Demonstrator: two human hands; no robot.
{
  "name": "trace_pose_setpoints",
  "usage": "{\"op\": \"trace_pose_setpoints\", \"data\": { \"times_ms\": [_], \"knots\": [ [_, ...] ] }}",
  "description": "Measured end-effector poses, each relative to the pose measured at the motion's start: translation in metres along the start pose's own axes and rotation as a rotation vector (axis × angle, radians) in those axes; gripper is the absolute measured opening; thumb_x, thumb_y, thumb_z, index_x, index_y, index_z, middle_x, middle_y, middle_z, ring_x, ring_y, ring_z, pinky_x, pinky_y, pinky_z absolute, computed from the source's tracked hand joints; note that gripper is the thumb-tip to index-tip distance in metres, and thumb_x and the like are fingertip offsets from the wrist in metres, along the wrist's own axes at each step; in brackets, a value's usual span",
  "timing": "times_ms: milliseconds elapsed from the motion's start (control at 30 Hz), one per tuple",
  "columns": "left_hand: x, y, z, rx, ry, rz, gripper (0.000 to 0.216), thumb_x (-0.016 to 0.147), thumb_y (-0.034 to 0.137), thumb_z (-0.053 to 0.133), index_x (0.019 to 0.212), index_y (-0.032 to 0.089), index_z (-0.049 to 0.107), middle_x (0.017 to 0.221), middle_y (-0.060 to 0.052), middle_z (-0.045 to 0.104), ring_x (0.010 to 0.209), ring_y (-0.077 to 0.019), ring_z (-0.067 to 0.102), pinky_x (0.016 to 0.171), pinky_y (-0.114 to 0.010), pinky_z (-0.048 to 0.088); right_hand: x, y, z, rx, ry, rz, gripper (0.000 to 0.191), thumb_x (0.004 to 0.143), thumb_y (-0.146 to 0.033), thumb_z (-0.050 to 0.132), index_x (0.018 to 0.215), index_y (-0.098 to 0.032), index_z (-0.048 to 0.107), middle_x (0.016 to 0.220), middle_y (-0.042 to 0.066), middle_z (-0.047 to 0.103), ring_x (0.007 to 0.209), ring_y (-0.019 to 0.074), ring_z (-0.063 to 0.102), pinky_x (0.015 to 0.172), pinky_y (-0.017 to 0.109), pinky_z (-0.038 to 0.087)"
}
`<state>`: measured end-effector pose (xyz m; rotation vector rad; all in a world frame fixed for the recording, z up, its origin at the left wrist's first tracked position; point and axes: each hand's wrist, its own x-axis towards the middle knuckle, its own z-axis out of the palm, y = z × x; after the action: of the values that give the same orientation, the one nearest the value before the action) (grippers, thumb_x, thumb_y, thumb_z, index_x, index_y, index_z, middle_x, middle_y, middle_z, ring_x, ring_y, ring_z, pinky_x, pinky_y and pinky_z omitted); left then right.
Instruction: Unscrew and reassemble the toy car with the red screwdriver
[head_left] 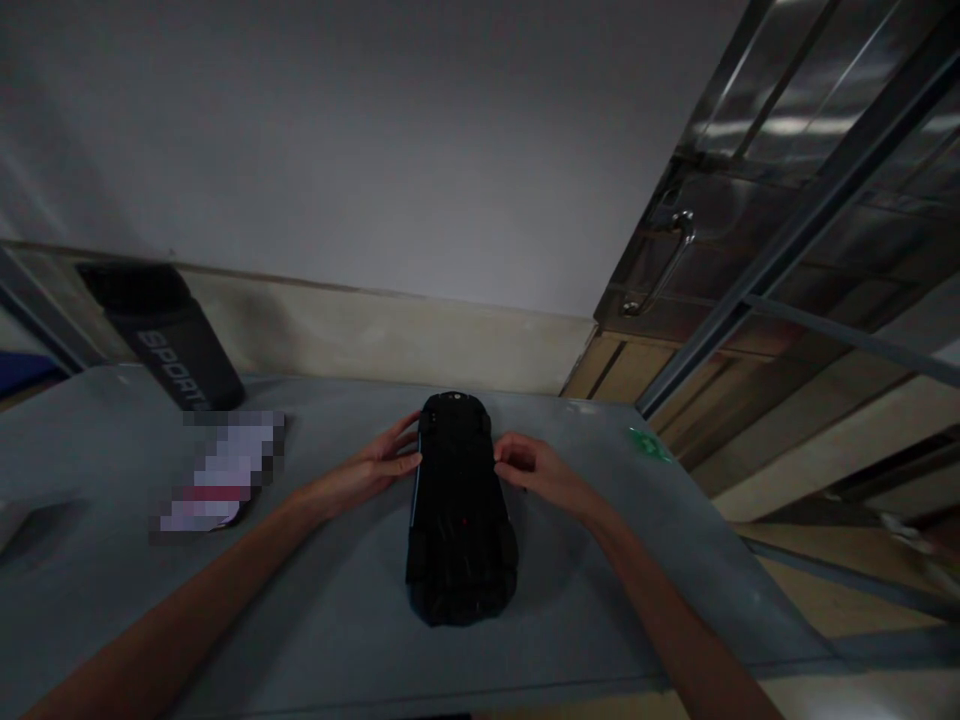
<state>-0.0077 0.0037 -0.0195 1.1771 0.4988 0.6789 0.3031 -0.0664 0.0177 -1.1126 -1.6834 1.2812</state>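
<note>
A black toy car (459, 490) lies upside down in front of me, its dark underside and wheels facing up. My left hand (390, 458) presses against the car's left side, thumb and fingers touching its edge and some fingertips hidden beside it. On the opposite side, my right hand (536, 468) has its fingers curled, with thumb and index finger pinched at the car's right edge. A tiny red spot shows on the underside. Anything small between the right fingertips is too dark to make out.
The car rests on a grey table (337, 620) against a wall. To the left are a dark bottle (176, 345) marked "SPORT" and a blurred-out phone-like item (225, 475). A green wrapper (649, 444) lies near the right edge, beside a metal frame (712, 330) and door handle (664, 265).
</note>
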Motion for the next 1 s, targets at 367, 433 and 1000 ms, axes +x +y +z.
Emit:
{"op": "trace_pose_setpoints", "data": {
  "times_ms": [367, 433, 1000],
  "knots": [
    [0.002, -0.001, -0.002, 0.061, 0.006, 0.012, 0.083, 0.092, 0.029, 0.08, 0.166, 0.044, 0.046, 0.174, -0.005, 0.047, 0.159, -0.0361, 0.045, 0.122, -0.048, 0.04, 0.004, 0.0, 0.018, 0.094, 0.141, 0.114, 0.036, 0.078, -0.048, 0.077, 0.082, -0.027, 0.048, 0.067, -0.009, 0.043, 0.058, 0.0117, 0.039, 0.058, 0.028, 0.03],
    [0.002, 0.0, -0.001, 0.065, 0.013, -0.001, 0.085, 0.09, 0.031, 0.082, 0.166, 0.044, 0.045, 0.173, -0.006, 0.048, 0.158, -0.0364, 0.046, 0.122, -0.048, 0.039, 0.004, -0.001, 0.019, 0.129, 0.154, 0.136, 0.036, 0.076, -0.047, 0.077, 0.082, -0.027, 0.048, 0.067, -0.009, 0.042, 0.058, 0.0119, 0.039, 0.059, 0.029, 0.029],
    [0.001, 0.001, 0.002, -0.002, 0.023, -0.004, 0.079, 0.092, 0.026, 0.082, 0.162, 0.043, 0.051, 0.172, -0.006, 0.046, 0.157, -0.0332, 0.045, 0.126, -0.046, 0.035, 0.0, -0.006, 0.025, 0.128, 0.187, 0.101, 0.036, 0.074, -0.047, 0.076, 0.081, -0.027, 0.048, 0.068, -0.007, 0.042, 0.062, 0.0139, 0.038, 0.061, 0.031, 0.032]
  ]
}}
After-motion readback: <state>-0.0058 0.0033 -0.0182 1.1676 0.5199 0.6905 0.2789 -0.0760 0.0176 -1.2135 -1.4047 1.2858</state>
